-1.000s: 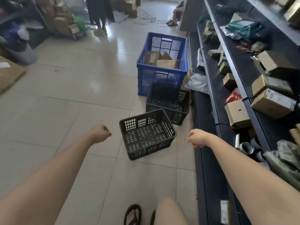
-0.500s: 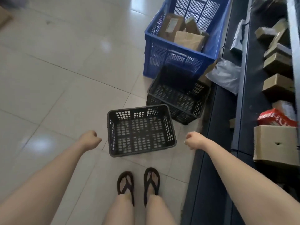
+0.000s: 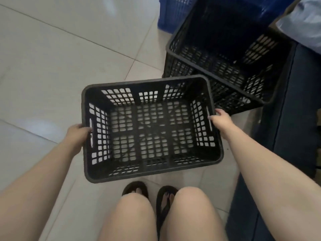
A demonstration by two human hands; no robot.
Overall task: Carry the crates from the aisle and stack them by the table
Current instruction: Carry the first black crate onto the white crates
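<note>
An empty black slotted crate (image 3: 151, 129) fills the middle of the head view, directly in front of my knees. My left hand (image 3: 78, 133) grips its left end at the handle slot. My right hand (image 3: 220, 119) grips the right end at the other handle slot. A second black crate (image 3: 225, 49), larger and deeper, stands on the tiled floor just beyond it at the upper right, its near corner hidden behind the held crate.
A blue crate (image 3: 175, 13) stands behind the second black crate at the top edge. A dark shelving unit (image 3: 286, 136) runs along the right side, with a pale plastic bag (image 3: 305, 26) at the top right. Pale floor tiles (image 3: 52, 66) spread to the left.
I have bent down closer to the floor. Both hands moved in from beside the near black crate and closed on its two ends.
</note>
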